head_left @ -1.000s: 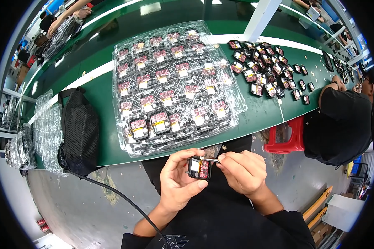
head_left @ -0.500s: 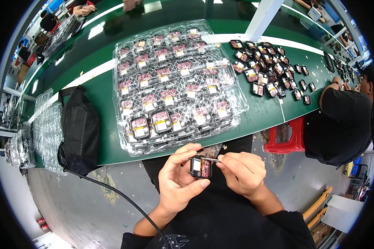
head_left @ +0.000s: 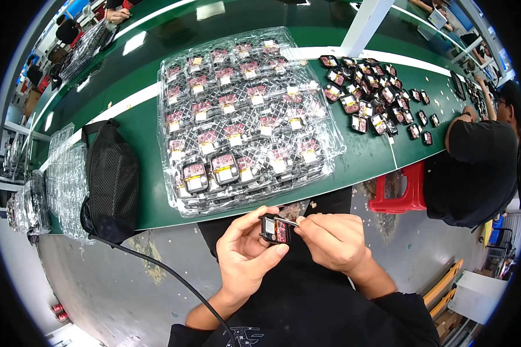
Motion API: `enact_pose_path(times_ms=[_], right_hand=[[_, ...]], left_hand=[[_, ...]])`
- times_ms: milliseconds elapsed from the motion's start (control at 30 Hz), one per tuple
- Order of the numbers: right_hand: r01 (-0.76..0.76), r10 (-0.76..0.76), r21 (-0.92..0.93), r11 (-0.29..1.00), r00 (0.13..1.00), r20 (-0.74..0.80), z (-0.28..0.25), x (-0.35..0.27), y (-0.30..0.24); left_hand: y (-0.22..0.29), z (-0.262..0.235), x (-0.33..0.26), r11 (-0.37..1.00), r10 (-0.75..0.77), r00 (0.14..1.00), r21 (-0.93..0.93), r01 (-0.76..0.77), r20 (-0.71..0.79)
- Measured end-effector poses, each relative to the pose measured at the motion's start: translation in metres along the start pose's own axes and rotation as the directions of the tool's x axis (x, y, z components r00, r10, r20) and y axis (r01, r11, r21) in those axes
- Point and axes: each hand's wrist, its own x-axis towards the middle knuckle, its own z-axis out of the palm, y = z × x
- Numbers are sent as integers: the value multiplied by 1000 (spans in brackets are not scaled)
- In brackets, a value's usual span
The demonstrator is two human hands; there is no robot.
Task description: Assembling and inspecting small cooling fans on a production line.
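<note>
My left hand [head_left: 246, 254] holds a small black square device [head_left: 274, 228] with a red and white inside, just below the table's front edge. My right hand [head_left: 333, 243] pinches a thin metal tool [head_left: 289, 221] whose tip rests on the device's top. In front of my hands lies a clear plastic tray [head_left: 173, 168] with rows of pockets, each with a similar part. Two black-framed devices [head_left: 211, 170] sit in its near left pockets.
A black mesh bag [head_left: 110, 179] lies left of the tray, with a black cable running down from it. Stacked clear trays [head_left: 58, 179] stand further left. Several loose devices [head_left: 376, 98] are spread at the right, by a seated person in black [head_left: 474, 168] and a red stool [head_left: 402, 188].
My hands have stayed nearly in place. The device has turned slightly in my left hand, and the right hand's tool now rests on its top edge.
</note>
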Motion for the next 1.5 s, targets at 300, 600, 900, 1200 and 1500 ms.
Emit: enact_pose_path(times_ms=[300, 600, 900, 1200, 1500], right_hand=[[-281, 292, 518, 808, 954, 62, -11, 5, -16], [-174, 177, 431, 886, 984, 32, 5, 39, -20], [-24, 72, 327, 945, 988, -134, 21, 54, -6], [107, -104, -203, 973, 994, 23, 38, 61, 24], [83, 49, -366, 927, 940, 337, 21, 68, 3]], left_hand=[[10, 2, 13, 374, 553, 787, 763, -527, 273], [14, -6, 29, -26, 663, 573, 780, -625, 481], [25, -13, 43, -159, 668, 521, 786, -598, 531], [38, -22, 62, -274, 438, 800, 908, -316, 411], [40, -23, 65, -239, 455, 803, 922, -305, 384]])
